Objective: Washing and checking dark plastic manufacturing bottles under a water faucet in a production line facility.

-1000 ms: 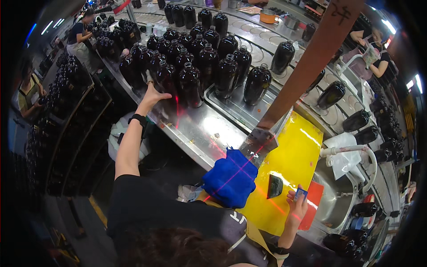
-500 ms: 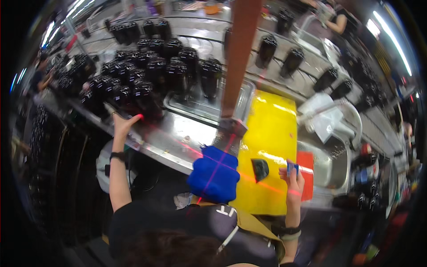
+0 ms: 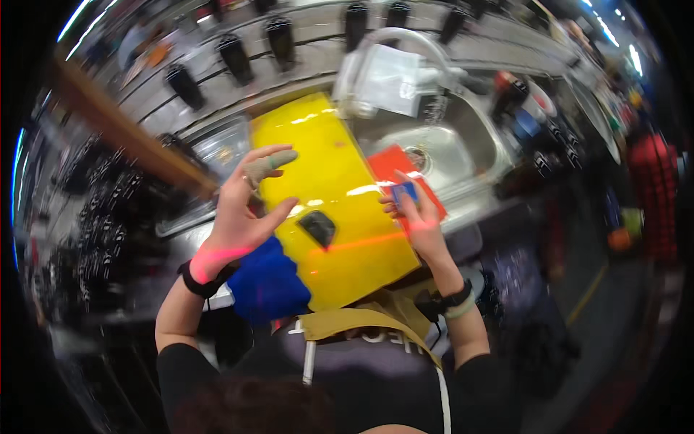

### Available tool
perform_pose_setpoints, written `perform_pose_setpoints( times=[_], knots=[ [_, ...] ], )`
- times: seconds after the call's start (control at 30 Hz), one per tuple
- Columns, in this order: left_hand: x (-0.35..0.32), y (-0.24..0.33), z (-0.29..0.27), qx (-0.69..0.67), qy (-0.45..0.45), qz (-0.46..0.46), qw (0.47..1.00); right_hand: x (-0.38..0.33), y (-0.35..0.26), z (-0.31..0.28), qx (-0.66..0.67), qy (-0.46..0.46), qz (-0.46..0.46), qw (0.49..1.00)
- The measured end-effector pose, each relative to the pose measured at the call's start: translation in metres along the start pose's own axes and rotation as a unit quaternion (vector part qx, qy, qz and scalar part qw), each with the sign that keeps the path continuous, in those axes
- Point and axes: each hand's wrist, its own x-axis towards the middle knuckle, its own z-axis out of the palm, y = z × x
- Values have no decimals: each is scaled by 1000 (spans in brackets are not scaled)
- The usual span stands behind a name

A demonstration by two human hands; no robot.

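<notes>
Right hand [image 3: 418, 217] pinches one small blue piece [image 3: 405, 192] at its fingertips, over the right edge of the yellow board [image 3: 329, 188], just before one red pad [image 3: 394, 163]. Left hand [image 3: 242, 213] — fingers spread, holding nothing — hovers at the board's left edge. One dark object [image 3: 316, 228] lies on the board; one blue cloth [image 3: 267, 282] sits below the left hand.

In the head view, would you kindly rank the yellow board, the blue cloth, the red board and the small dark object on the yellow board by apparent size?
1. yellow board
2. blue cloth, though nearer the camera
3. red board, partly hidden
4. small dark object
</notes>
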Motion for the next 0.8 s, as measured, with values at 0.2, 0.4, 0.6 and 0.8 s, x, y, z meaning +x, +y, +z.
perform_pose_setpoints(
  times=[0.2, 0.4, 0.6, 0.8],
  knots=[
    [68, -24, 85, -106, -170, -63, 978, 5, -26, -131, -35, 234, -131, 963],
    [101, -27, 162, -123, -304, -111, 938, 5, -107, -236, -566, 467, -211, 646],
    [115, -46, 221, -156, -326, -60, 931, 28, -70, -274, -482, 389, -90, 780],
    [125, -40, 230, -202, -267, -46, 941, 25, -80, -238, -443, 284, -220, 822]
  ],
)
